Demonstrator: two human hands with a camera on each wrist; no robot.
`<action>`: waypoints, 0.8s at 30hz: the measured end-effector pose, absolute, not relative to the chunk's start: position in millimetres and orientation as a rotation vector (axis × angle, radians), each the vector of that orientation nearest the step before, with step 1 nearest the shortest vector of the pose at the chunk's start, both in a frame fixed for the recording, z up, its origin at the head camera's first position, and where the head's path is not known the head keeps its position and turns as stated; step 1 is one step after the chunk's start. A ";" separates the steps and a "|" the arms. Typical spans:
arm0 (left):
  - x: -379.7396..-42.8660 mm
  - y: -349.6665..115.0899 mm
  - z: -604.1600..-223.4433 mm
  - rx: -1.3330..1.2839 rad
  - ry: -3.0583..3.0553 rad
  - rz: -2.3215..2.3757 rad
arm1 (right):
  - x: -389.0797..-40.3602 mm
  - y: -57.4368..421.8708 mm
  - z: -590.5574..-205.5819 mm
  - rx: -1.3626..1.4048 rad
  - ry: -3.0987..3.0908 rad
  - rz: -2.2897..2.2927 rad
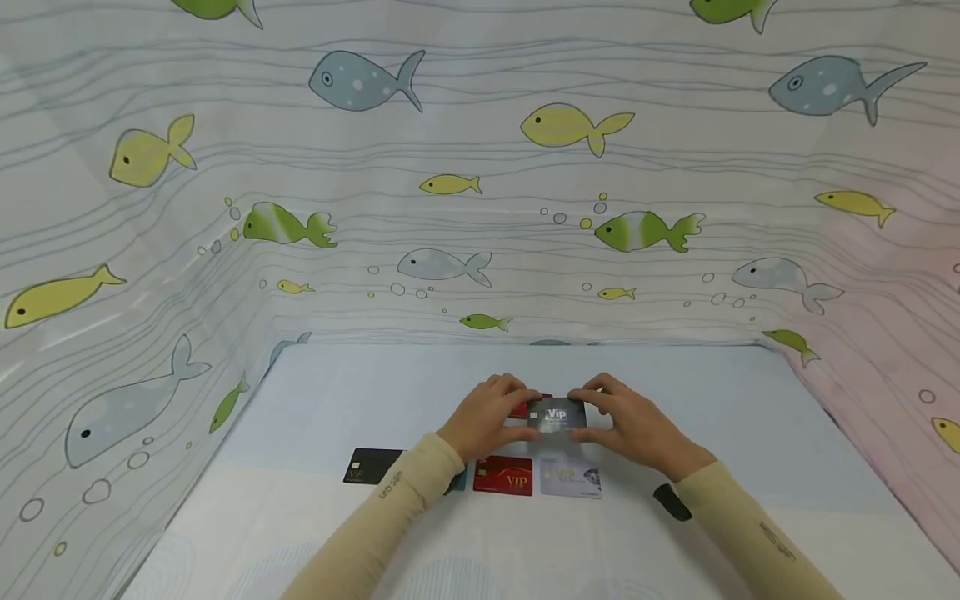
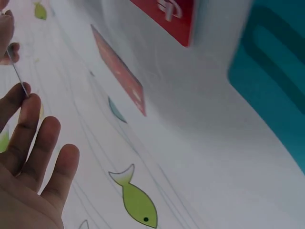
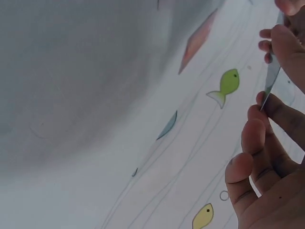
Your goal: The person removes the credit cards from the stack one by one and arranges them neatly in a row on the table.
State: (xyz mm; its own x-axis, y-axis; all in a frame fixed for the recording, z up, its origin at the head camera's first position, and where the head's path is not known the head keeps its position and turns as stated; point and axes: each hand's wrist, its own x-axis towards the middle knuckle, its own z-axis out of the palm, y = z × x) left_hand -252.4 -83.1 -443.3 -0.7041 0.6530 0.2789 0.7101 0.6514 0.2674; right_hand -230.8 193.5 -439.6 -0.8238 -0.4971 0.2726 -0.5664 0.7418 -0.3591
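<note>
A dark grey card with "Vip" on it (image 1: 557, 414) is held up between both hands. My left hand (image 1: 491, 417) pinches its left edge, thumb below and fingers above. My right hand (image 1: 630, 421) pinches its right edge the same way. In the wrist views the card shows almost edge-on between the fingertips. Behind it lies a red card (image 1: 519, 411), mostly hidden. Nearer me, in a row on the table, lie a black card (image 1: 371, 465), a teal card (image 1: 459, 482) mostly covered by the left sleeve, a red VIP card (image 1: 503, 476) and a silver-white VIP card (image 1: 571, 478).
The white and pale blue table (image 1: 525, 542) is enclosed by walls of fish-patterned sheeting (image 1: 480, 225). Beside the right sleeve is a small dark object (image 1: 672, 502), its kind unclear.
</note>
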 end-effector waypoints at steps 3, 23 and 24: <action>-249.2 -77.9 -441.5 -1.146 -2.700 -0.528 | -225.5 199.4 -435.8 0.869 -2.775 0.669; -234.2 -46.7 -442.9 -1.215 -2.606 -0.492 | -204.2 234.4 -438.2 0.894 -2.705 0.671; -233.7 -45.2 -443.3 -1.213 -2.603 -0.489 | -203.9 236.3 -438.6 0.891 -2.708 0.674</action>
State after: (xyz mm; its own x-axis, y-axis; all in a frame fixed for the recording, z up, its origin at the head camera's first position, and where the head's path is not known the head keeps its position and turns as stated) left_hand -233.7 -45.2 -443.3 -0.6318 0.6965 0.3402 0.7724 0.6023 0.2015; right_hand -203.9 236.3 -438.6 -0.7946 -0.5072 0.3335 -0.6044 0.7124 -0.3566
